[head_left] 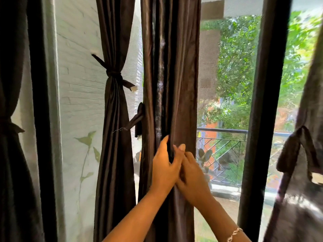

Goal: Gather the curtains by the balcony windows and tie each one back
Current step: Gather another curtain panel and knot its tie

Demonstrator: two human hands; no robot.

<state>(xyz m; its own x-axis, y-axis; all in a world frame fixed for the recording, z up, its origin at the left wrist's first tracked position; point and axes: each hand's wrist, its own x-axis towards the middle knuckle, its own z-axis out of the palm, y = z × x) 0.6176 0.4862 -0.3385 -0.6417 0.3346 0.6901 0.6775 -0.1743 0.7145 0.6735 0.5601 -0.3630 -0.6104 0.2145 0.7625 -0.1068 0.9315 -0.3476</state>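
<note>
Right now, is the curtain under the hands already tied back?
No: the middle curtain hangs straight, its tie dangling loose beside it.

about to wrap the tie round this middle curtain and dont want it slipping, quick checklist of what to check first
1. Left hand grips the middle curtain folds: ok.
2. Right hand has a firm hold: cannot tell, its fingers are partly hidden.
3. Curtain fully bunched: not ok, it hangs wide above the hands.
4. Tie strap close by: ok, it dangles at the curtain's left edge.
5. Strap round the curtain: not ok, it hangs loose with no hand on it.
6. Neighbouring curtain on the left tied back: ok.
</note>
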